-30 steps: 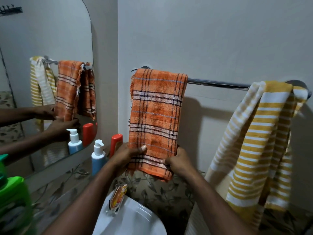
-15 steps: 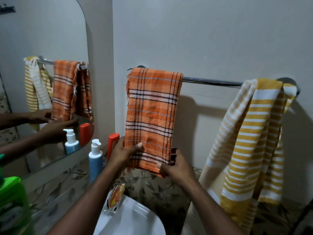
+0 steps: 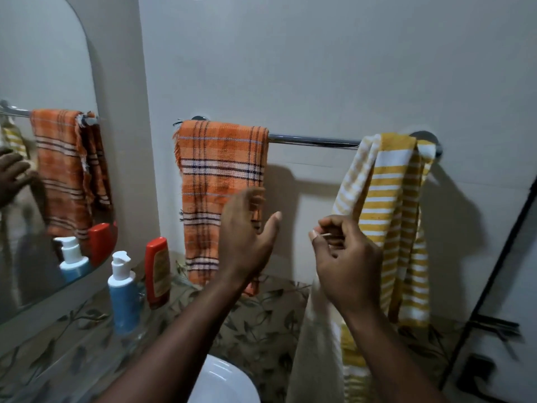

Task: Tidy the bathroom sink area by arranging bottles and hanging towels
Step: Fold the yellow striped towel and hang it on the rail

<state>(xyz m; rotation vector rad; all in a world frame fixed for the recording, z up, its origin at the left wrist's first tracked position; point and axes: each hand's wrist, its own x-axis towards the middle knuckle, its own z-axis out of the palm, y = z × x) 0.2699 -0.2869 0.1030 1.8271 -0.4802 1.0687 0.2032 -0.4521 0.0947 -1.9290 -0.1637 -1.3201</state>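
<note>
Currently holding left hand [image 3: 247, 237] up in front of lower right part of orange towel [image 3: 220, 170], fingers loose and spread wide, gripping nothing; blurred, so cannot tell whether touching the cloth. Holding right hand [image 3: 345, 263] just beside left fold of yellow towel [image 3: 390, 199], fingers curling inward; cannot tell whether pinching the cloth or closing on nothing. Seeing orange towel hanging folded and flat over left end of rail [image 3: 313, 140], lower edge reaching down to tiles [image 3: 261, 324]. Seeing yellow towel hanging bunched over right end of rail, by the right bracket, long tail dropping past right forearm. Seeing the two towels hanging well apart. Seeing blue bottle [image 3: 123, 298] and red bottle [image 3: 157, 271] standing upright near each other below lower right corner of mirror [image 3: 43, 68], red one nearer orange towel. Catching rim of sink [image 3: 223, 385] at bottom edge, between the forearms.
</note>
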